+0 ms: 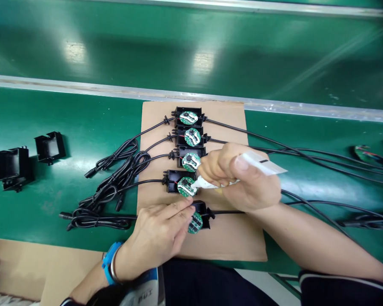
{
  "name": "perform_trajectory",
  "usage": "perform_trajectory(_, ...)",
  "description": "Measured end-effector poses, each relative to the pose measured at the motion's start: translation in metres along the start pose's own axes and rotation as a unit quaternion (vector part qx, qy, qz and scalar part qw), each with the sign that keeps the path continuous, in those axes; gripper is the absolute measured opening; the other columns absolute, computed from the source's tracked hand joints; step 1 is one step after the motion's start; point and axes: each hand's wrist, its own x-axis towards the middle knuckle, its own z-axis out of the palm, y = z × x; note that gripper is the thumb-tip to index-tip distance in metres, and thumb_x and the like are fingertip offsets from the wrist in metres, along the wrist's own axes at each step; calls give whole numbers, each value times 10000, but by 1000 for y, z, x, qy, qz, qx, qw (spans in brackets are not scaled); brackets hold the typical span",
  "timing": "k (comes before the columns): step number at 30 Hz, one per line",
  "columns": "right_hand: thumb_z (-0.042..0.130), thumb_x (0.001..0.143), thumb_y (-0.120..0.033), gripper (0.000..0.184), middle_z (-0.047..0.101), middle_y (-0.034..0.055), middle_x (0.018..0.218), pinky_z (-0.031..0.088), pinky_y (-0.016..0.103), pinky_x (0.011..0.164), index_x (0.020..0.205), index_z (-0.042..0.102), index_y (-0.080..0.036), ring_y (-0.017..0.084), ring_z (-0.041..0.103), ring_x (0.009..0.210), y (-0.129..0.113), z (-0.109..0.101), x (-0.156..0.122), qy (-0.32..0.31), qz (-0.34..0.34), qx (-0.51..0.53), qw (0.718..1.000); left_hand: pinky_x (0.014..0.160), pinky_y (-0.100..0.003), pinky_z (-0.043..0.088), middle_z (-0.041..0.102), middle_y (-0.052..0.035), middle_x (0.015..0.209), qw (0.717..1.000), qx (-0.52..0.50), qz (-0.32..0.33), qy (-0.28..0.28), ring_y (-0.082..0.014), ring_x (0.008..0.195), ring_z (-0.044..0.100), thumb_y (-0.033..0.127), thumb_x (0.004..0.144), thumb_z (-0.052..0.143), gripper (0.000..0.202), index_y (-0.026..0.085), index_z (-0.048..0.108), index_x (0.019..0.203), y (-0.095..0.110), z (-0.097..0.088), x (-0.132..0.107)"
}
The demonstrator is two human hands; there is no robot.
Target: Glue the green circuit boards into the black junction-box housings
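My right hand point(242, 176) is wrapped round a white squeeze tube point(264, 163). The tube's nozzle point(198, 184) meets a round green circuit board point(185, 187), where a white paste strip shows. My left hand point(162, 227) has its fingers stretched out, fingertips at the near edge of that board. This board rests on a black plastic box point(172, 176). Partly under my left fingers is the nearest circuit board point(195, 224), with dark chips and no white paste visible. Farther up the row, more boards, including the farthest board point(189, 117), carry white paste.
A cardboard sheet point(230, 244) lies under the row of boxes on the green table point(67, 119). Bundled black cables point(105, 204) lie left; more cables point(306, 155) run right. Loose black boxes point(12, 168) stand far left. Another circuit board point(367, 154) lies far right.
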Motion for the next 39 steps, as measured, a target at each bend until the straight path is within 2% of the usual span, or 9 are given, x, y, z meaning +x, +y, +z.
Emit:
perform_trajectory(8, 588, 922, -381, 396, 279, -54, 509, 210, 256, 410, 606, 432, -203, 79, 258, 426, 8, -6, 7, 2, -17, 7, 1000, 875, -298, 624, 689, -32, 1298, 1000, 10, 7, -5, -169, 1083, 713, 170, 949, 580, 281, 174, 660, 1217, 0, 0, 1)
perform_trajectory(13, 601, 911, -383, 413, 265, -55, 502, 234, 266, 418, 594, 402, -208, 84, 247, 419, -16, -3, -9, 20, -12, 4, 1000, 818, -277, 632, 702, -45, 1277, 999, 3, 45, 6, -160, 1012, 733, 146, 920, 594, 295, 168, 660, 1207, 8, -8, -9)
perform_trajectory(16, 579, 921, -426, 437, 264, -48, 510, 268, 280, 440, 600, 376, -211, 97, 272, 437, -27, 8, -27, 6, 28, 8, 1000, 750, -274, 629, 727, -29, 1227, 996, -15, 88, -7, -152, 910, 747, 149, 904, 593, 262, 176, 675, 1151, 12, -8, -24)
perform_trajectory(19, 579, 921, -407, 415, 279, -44, 521, 273, 281, 455, 616, 379, -210, 99, 293, 454, -21, 19, -42, -3, 59, 24, 998, 703, -272, 611, 724, -33, 1231, 995, -18, 95, -5, -142, 843, 744, 143, 900, 576, 251, 178, 676, 1127, 11, 0, -38)
perform_trajectory(23, 539, 932, -361, 369, 270, -49, 522, 234, 266, 433, 628, 396, -206, 90, 263, 446, 1, 27, -47, -19, 41, 44, 998, 674, -280, 578, 714, -49, 1253, 995, -5, 99, 15, -137, 804, 726, 131, 880, 586, 307, 165, 654, 1178, 9, 12, -50)
perform_trajectory(27, 544, 933, -348, 351, 287, -48, 524, 215, 260, 420, 638, 420, -206, 87, 260, 445, 14, 30, -46, -28, 30, 47, 998, 634, -291, 551, 710, -44, 1263, 994, 8, 103, 17, -134, 728, 689, 113, 857, 611, 324, 147, 650, 1176, 9, 15, -54)
perform_trajectory(32, 548, 939, -345, 362, 290, -47, 526, 206, 260, 422, 633, 418, -203, 83, 257, 443, 10, 30, -49, -27, 45, 38, 998, 659, -290, 550, 708, -36, 1268, 995, 12, 103, 14, -134, 744, 685, 112, 867, 590, 321, 158, 650, 1179, 8, 15, -54)
perform_trajectory(39, 526, 951, -332, 357, 287, -44, 543, 220, 267, 440, 641, 416, -195, 84, 272, 464, -2, 27, -57, -17, 58, 18, 998, 595, -292, 511, 710, -31, 1265, 994, 12, 103, 21, -126, 701, 670, 118, 860, 611, 311, 153, 660, 1165, 6, 16, -52)
